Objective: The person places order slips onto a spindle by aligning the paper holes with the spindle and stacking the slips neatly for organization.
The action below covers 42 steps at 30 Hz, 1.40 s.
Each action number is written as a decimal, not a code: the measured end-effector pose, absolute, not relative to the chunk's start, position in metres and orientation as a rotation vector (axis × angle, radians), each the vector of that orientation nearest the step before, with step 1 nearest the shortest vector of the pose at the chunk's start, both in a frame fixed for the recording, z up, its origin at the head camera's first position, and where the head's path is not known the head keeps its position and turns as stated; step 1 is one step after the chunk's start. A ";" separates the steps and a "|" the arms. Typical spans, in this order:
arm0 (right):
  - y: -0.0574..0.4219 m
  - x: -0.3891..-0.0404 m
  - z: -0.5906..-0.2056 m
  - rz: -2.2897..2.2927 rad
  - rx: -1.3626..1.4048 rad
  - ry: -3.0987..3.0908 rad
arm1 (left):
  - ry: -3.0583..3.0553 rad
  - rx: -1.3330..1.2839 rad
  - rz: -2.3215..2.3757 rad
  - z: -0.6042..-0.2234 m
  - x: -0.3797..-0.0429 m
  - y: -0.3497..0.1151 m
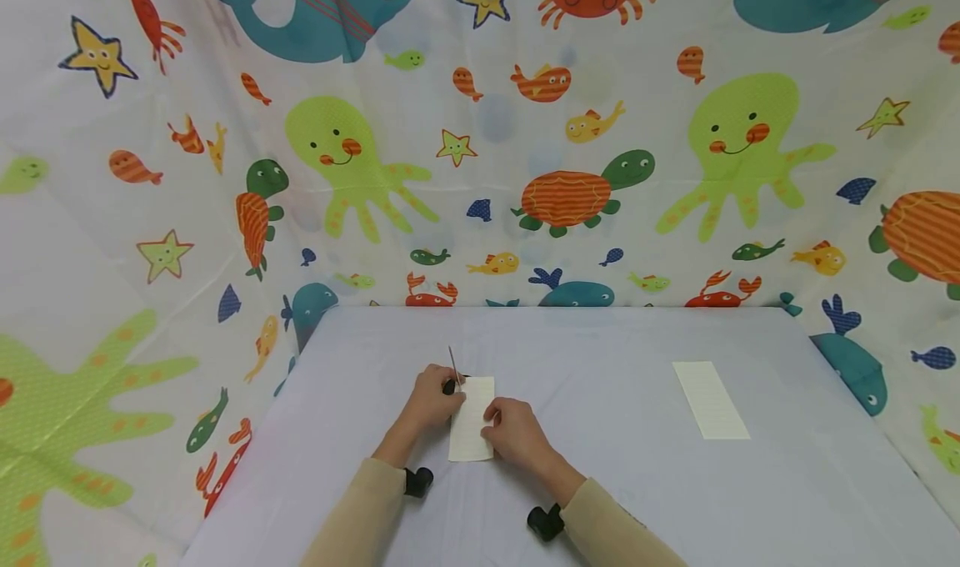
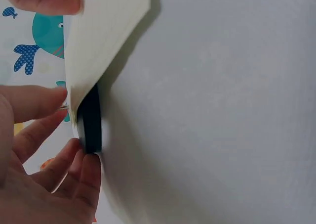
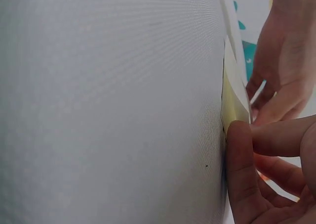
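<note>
A narrow cream, faintly lined sheet of paper (image 1: 472, 425) lies between the two hands. My left hand (image 1: 437, 396) is at its far left corner, holding a black object with a thin straight metal part that sticks up; its exact kind is unclear. In the left wrist view the black object (image 2: 90, 122) looks like a flat-sided block against the sheet's edge, with the fingertips beneath it and the thumb above. My right hand (image 1: 517, 435) pinches the sheet's right edge between thumb and index finger. In the right wrist view the paper (image 3: 234, 95) bends up off the cloth.
Another cream paper strip (image 1: 711, 400) lies on the right part of the white-covered table (image 1: 600, 484). A curtain (image 1: 495, 150) printed with sea animals hangs behind and at both sides. Black cameras (image 1: 545, 523) are strapped to both wrists.
</note>
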State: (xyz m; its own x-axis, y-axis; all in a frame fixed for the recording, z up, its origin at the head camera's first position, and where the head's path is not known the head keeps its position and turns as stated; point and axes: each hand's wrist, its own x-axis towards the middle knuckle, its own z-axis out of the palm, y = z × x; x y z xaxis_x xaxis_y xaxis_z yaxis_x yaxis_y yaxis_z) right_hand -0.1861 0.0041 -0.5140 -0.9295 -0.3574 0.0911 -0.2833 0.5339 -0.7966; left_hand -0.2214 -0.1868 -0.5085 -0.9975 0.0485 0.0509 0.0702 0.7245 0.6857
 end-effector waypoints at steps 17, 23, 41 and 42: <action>0.016 -0.184 -0.505 -1.299 -0.553 2.646 | -2.864 -0.018 -1.250 -0.511 -0.219 -0.187; 0.030 -0.186 -0.500 -1.299 -0.545 2.593 | -2.864 -0.019 -1.248 -0.509 -0.218 -0.185; 0.069 -0.179 -0.494 -0.930 -0.688 2.926 | -2.854 -0.006 -1.278 -0.509 -0.217 -0.183; 0.072 -0.179 -0.494 -0.888 -0.700 2.953 | -2.851 -0.005 -1.278 -0.509 -0.217 -0.183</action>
State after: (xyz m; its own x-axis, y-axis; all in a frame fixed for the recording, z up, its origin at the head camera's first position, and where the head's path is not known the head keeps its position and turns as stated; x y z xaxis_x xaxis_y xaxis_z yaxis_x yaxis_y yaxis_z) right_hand -0.1790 0.0718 -0.4945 -0.9018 -0.4076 0.1433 -0.4190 0.7442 -0.5201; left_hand -0.2173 -0.1833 -0.5089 -0.9999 -0.0037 0.0168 0.0101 0.6652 0.7466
